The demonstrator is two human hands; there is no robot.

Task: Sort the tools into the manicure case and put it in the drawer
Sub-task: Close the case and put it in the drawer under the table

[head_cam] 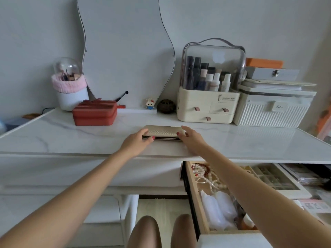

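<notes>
The beige textured manicure case (163, 131) lies closed and flat on the white marble tabletop (71, 140), near its front edge. My left hand (138, 140) grips the case's left end, fingers over the top and thumb at the front edge. My right hand (191, 136) holds the right end the same way. Below the table at the right, the wooden drawer (194, 197) stands pulled out, holding bead necklaces and white pouches.
Behind the case sit a red jewellery box (95, 113), a cream cosmetics organiser (207, 106) with bottles under a clear dome, a white ribbed box (272, 111) and a brush holder (71, 93). A wavy mirror (125, 51) leans on the wall. My knees show beneath the table.
</notes>
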